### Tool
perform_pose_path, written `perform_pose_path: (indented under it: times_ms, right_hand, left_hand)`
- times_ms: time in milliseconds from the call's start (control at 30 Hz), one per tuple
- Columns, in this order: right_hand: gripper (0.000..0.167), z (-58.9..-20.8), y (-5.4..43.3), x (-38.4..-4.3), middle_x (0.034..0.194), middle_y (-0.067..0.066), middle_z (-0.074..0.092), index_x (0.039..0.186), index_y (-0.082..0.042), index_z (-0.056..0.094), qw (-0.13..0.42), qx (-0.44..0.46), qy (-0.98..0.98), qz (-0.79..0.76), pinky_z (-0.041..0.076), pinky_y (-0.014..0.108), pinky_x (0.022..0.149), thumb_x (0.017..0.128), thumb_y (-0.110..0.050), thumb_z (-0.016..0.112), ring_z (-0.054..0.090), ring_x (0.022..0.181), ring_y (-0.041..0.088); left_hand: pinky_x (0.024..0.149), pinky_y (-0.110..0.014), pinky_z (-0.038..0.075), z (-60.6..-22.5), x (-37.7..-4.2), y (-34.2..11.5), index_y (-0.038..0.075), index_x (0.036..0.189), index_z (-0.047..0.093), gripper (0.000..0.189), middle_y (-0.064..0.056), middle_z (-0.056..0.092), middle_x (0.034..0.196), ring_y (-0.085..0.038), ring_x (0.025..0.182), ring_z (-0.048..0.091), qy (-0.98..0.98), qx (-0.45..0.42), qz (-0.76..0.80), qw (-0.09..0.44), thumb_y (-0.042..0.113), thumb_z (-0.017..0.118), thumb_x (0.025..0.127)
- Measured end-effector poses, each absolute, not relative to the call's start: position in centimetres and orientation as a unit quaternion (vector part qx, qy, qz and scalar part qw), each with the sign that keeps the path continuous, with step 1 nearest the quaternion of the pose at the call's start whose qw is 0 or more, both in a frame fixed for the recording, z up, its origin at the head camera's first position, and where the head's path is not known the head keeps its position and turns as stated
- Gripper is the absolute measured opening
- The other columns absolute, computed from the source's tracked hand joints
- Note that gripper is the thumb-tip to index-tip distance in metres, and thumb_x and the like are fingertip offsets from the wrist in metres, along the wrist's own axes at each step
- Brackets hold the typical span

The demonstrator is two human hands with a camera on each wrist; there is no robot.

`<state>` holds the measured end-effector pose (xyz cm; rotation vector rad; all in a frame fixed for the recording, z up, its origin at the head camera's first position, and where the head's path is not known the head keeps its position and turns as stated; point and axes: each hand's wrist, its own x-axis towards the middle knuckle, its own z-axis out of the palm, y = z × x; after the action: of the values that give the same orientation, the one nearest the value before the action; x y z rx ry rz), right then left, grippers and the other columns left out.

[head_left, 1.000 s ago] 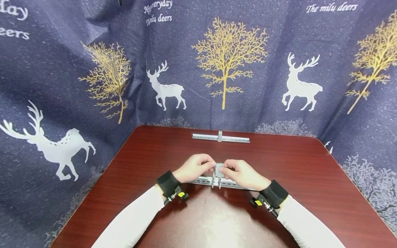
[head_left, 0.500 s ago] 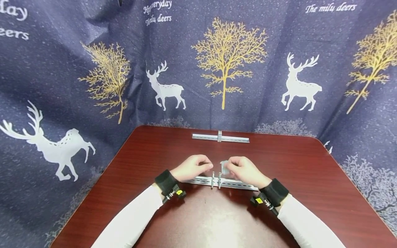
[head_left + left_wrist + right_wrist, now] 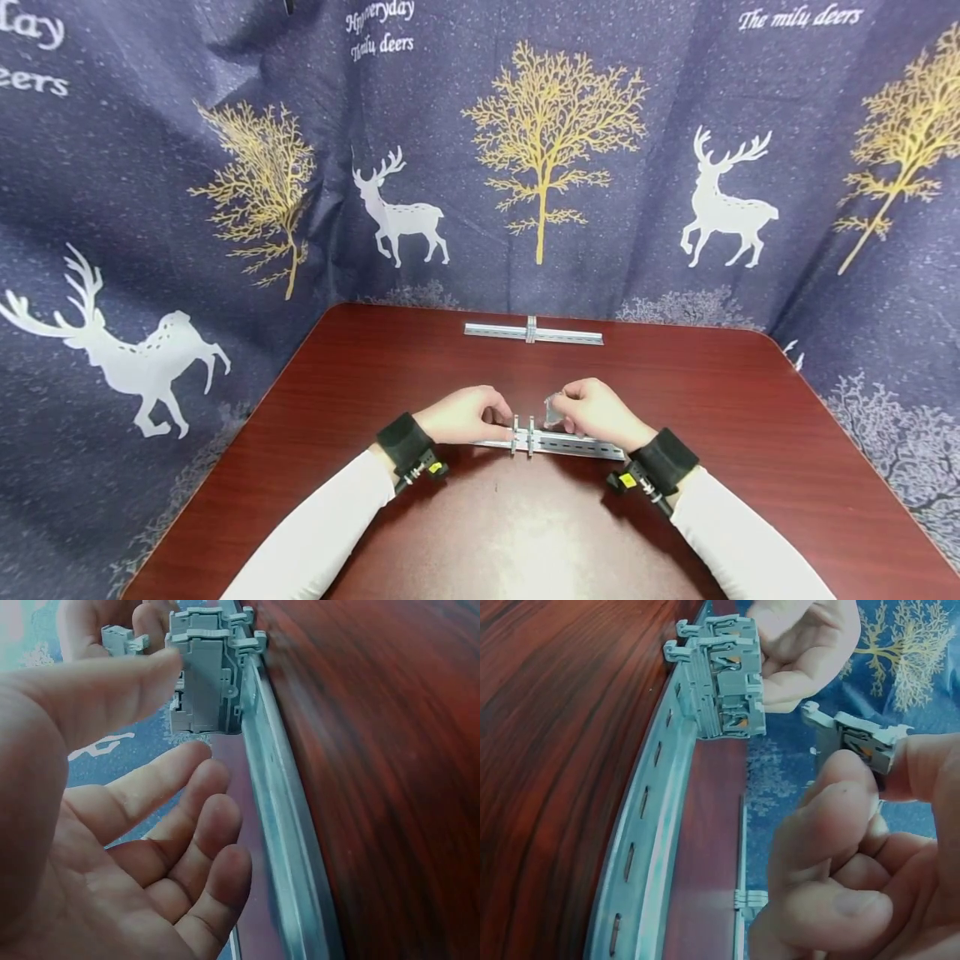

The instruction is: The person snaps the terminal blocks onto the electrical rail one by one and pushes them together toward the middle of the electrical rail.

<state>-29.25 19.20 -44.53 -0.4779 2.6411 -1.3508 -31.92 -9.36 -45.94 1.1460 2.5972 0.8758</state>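
A slotted metal DIN rail lies across the table in front of me. Grey terminal blocks stand clipped side by side near its middle, with small end hooks on the near side. Beside them is my left hand; in the left wrist view its thumb overlaps the blocks' edge, while the other fingers are loosely spread and hold nothing. Whether the thumb touches them I cannot tell. To the right of the blocks, my right hand pinches a separate grey terminal block between thumb and fingers, above the rail and apart from it.
Farther back on the red-brown table lies a second rail with grey pieces at its middle. A dark blue curtain printed with deer and trees hangs behind the table and along both sides.
My right hand has drawn its terminal block rightward, away from the blocks on the rail. My left hand first drew back a little, then lowered toward the left side of those blocks.
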Motion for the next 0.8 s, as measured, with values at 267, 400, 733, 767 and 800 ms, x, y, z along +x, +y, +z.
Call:
perform_pose_path:
  times_ms: [267,400,733,767,800]
  right_hand:
    - [0.036,-45.3,19.3,-29.5,0.055,-0.003,0.059,0.066,-0.012,0.061,0.085,-0.162,0.889,-0.42,0.046,0.028,0.053,0.102,-0.019,0.064,0.054,0.047,0.015]
    - [0.034,-45.3,19.3,-29.3,0.056,-0.002,0.06,0.067,-0.012,0.061,0.097,-0.162,0.887,-0.421,0.049,0.03,0.052,0.1,-0.017,0.063,0.057,0.047,0.017]
    - [0.035,-45.6,19.3,-29.6,0.054,-0.004,0.057,0.067,-0.015,0.064,0.114,-0.167,0.899,-0.388,0.046,0.028,0.05,0.101,-0.021,0.062,0.061,0.045,0.016]
    - [0.034,-45.7,19.3,-29.6,0.054,-0.004,0.057,0.067,-0.015,0.064,0.115,-0.167,0.899,-0.387,0.046,0.028,0.05,0.101,-0.021,0.063,0.061,0.045,0.016]
    - [0.035,-45.7,19.3,-29.6,0.054,-0.004,0.057,0.067,-0.014,0.064,0.117,-0.168,0.899,-0.387,0.047,0.029,0.049,0.101,-0.021,0.063,0.061,0.045,0.016]
  left_hand:
    - [0.081,-0.029,0.052,-45.7,-31.3,-9.2,0.011,0.115,0.083,0.037,-0.001,0.071,0.102,-0.025,0.096,0.064,0.87,0.375,0.297,0.118,0.03,0.096,0.087]
    - [0.082,-0.029,0.052,-45.9,-31.4,-9.0,0.009,0.118,0.082,0.042,0.0,0.071,0.103,-0.021,0.095,0.063,0.876,0.373,0.285,0.114,0.03,0.098,0.085]
    - [0.083,-0.029,0.053,-46.2,-31.4,-8.9,0.014,0.11,0.083,0.028,0.002,0.07,0.101,-0.02,0.093,0.064,0.881,0.379,0.265,0.097,0.023,0.096,0.087]
    - [0.083,-0.029,0.053,-46.2,-31.4,-8.9,0.015,0.109,0.083,0.027,0.002,0.07,0.1,-0.02,0.093,0.064,0.881,0.381,0.264,0.095,0.023,0.096,0.087]
    - [0.083,-0.029,0.052,-46.1,-31.3,-8.9,0.015,0.109,0.083,0.026,0.002,0.07,0.1,-0.02,0.093,0.064,0.881,0.381,0.264,0.094,0.023,0.096,0.087]
